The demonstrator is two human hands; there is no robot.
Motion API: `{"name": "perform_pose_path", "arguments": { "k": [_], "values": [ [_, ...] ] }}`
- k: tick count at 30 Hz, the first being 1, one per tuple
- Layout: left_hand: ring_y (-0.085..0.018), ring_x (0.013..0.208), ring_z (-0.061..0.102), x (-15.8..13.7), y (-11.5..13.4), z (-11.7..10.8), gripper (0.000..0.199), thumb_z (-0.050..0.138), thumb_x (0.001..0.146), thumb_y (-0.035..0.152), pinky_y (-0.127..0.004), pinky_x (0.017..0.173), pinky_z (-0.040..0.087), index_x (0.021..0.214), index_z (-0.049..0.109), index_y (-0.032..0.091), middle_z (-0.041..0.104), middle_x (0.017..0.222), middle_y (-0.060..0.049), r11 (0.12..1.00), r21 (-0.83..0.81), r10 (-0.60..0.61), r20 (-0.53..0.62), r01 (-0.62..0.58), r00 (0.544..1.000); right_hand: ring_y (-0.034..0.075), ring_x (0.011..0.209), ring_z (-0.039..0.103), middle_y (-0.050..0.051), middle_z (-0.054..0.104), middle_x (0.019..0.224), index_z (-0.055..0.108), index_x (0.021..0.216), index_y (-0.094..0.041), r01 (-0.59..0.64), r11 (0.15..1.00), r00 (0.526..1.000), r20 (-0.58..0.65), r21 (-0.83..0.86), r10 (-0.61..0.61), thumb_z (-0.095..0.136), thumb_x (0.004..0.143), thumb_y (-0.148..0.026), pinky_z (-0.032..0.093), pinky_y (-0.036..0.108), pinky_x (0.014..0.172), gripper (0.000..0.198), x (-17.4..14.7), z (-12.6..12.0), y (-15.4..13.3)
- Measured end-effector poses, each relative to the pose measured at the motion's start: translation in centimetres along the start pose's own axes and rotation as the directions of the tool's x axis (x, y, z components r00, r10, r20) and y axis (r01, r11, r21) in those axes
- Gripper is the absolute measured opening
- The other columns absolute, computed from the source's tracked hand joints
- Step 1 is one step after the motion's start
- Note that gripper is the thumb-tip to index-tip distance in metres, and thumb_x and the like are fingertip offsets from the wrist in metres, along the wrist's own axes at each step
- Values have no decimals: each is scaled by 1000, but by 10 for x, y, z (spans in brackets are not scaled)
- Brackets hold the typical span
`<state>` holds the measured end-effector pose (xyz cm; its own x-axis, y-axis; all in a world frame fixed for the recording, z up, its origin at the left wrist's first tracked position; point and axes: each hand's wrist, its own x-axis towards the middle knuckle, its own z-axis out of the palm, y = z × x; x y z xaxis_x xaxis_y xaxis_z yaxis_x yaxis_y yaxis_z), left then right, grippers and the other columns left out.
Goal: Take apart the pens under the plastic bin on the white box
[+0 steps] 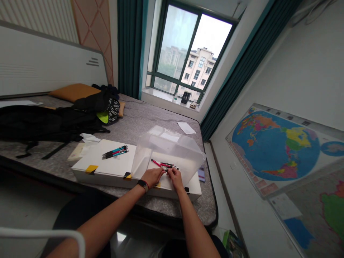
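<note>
My left hand [152, 177], with a dark band on its wrist, and my right hand [175, 178] meet at the opening of a translucent plastic bin [177, 141]. Fingers of both are closed in a pinch around something small and dark, too small to make out. Just beyond the fingertips, a red pen [156, 163] and black pens [169, 165] lie inside the bin, which rests on its side. Beneath it is a long white box [104, 172] with black and yellow tabs. Several blue, red and black pens [115, 153] lie grouped on the box's left part.
The box sits on a grey mattress [158, 116] near its front edge. Tissues [90, 138], a black backpack [53, 123] and an orange cushion [73, 91] are at left. A white paper [186, 128] lies behind the bin. A world map [274, 150] hangs on the right wall.
</note>
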<state>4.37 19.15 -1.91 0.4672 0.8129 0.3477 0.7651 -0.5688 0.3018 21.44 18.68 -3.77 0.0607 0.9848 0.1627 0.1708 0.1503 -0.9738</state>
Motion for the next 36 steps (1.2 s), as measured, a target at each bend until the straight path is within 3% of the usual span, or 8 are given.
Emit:
{"name": "perform_pose_path", "arguments": {
  "k": [4, 10, 20, 26, 31, 36],
  "values": [
    [-17, 72, 62, 0, 0, 1, 41, 23, 96, 41, -26, 63, 42, 90, 58, 20, 66, 77, -6, 1000, 5, -5, -2, 5, 1000, 14, 56, 49, 1, 60, 63, 59, 69, -19, 5, 1000, 1000, 6, -18, -5, 57, 78, -48, 41, 24, 58, 31, -1, 0, -4],
    [-19, 73, 64, -1, 0, 1, 33, 33, 94, 45, -26, 61, 41, 108, 52, 21, 67, 81, -5, 998, -62, -17, -26, 15, 1000, 13, 54, 46, -1, 57, 59, 58, 66, -19, 5, 1000, 1000, -6, 8, -5, 57, 78, -48, 39, 24, 56, 32, -1, -1, -9],
    [-19, 85, 55, 0, 0, -6, 29, 32, 96, 34, -31, 76, 42, 91, 58, 20, 61, 87, -6, 993, -29, 107, -114, -111, 988, 12, 54, 46, 0, 58, 60, 59, 67, -18, -2, 999, 1000, -30, 47, 3, 56, 78, -47, 39, 24, 55, 32, -2, 0, -10],
    [-20, 84, 54, 1, 0, -3, 33, 32, 95, 36, -33, 76, 41, 91, 61, 21, 63, 86, -7, 995, -39, 86, -115, -91, 990, 12, 54, 47, 0, 60, 64, 57, 70, -18, -32, 997, 999, -29, 75, 34, 58, 77, -46, 39, 23, 54, 29, -1, 0, -6],
    [-19, 81, 59, 1, -2, -1, 31, 38, 93, 40, -31, 74, 43, 110, 55, 20, 65, 90, -7, 996, -76, 35, -95, -43, 995, 12, 54, 47, 0, 59, 64, 57, 71, -18, -25, 997, 999, -33, 76, 27, 57, 78, -45, 39, 23, 55, 28, 0, 0, -5],
    [-18, 82, 58, 1, -2, -1, 27, 35, 95, 36, -29, 74, 43, 99, 57, 20, 64, 89, -6, 995, -76, 59, -92, -66, 994, 12, 53, 47, 0, 59, 62, 58, 68, -18, -10, 999, 999, -38, 34, 12, 57, 78, -46, 39, 24, 54, 29, -1, 1, -5]
  ]
}}
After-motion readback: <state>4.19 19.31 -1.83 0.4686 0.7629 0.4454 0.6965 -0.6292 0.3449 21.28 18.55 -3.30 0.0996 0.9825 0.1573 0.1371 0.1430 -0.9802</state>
